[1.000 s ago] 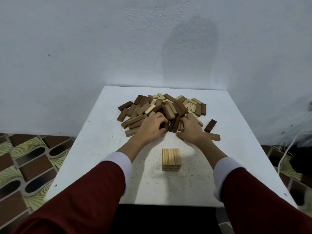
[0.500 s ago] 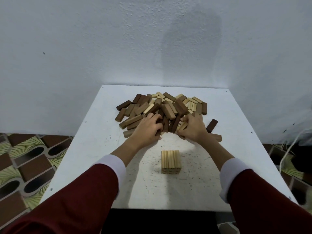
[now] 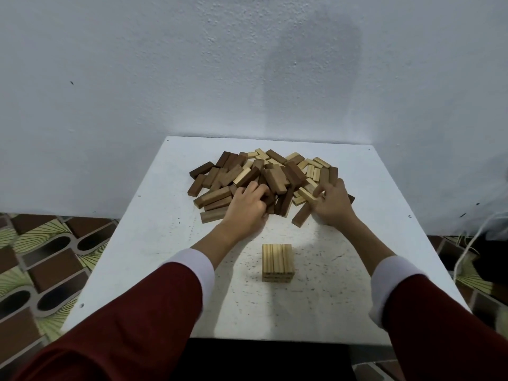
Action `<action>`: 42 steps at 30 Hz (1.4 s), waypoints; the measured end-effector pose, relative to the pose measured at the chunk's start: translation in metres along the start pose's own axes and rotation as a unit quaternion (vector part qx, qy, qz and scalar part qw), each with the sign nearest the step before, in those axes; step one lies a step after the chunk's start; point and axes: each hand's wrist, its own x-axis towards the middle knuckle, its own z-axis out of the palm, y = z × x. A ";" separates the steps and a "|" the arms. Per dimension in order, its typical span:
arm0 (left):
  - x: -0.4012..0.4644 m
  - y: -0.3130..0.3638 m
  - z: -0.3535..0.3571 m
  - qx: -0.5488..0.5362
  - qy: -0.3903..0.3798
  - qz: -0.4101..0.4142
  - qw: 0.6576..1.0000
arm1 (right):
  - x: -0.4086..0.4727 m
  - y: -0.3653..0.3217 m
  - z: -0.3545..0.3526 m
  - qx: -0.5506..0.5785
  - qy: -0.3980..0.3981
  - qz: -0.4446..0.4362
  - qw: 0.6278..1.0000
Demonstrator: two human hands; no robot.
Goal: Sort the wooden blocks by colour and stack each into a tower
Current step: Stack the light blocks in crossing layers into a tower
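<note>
A heap of wooden blocks [image 3: 264,174] in light, mid-brown and dark tones lies at the far half of the white table [image 3: 154,243]. A short tower of light blocks [image 3: 277,262] stands near the table's middle front. My left hand [image 3: 247,206] reaches into the heap's near edge with its fingers curled among dark blocks; what it holds is hidden. My right hand [image 3: 331,204] is at the heap's right side and pinches a light block [image 3: 307,194] between thumb and fingers. A mid-brown block [image 3: 301,215] lies just left of that hand.
A white wall rises right behind the table. Patterned brown and green floor tiles [image 3: 41,265] show on the left and right. A white cord [image 3: 467,243] and a dark object sit on the floor to the right.
My right hand has shifted right and farther into the heap, taking a light block between its fingers. A mid-brown block near it has slid toward the front. My left hand stays at the heap's near edge.
</note>
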 end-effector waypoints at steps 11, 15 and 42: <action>-0.007 -0.002 -0.005 0.040 -0.017 -0.035 0.998 | 0.000 -0.009 0.008 -0.097 0.007 0.039 0.994; -0.004 0.003 -0.006 0.044 -0.011 -0.052 0.998 | -0.002 -0.010 0.006 -0.097 0.006 0.031 0.995; -0.064 -0.012 -0.040 -0.427 0.196 -0.326 0.820 | -0.089 -0.132 0.009 0.231 -0.136 -0.026 0.963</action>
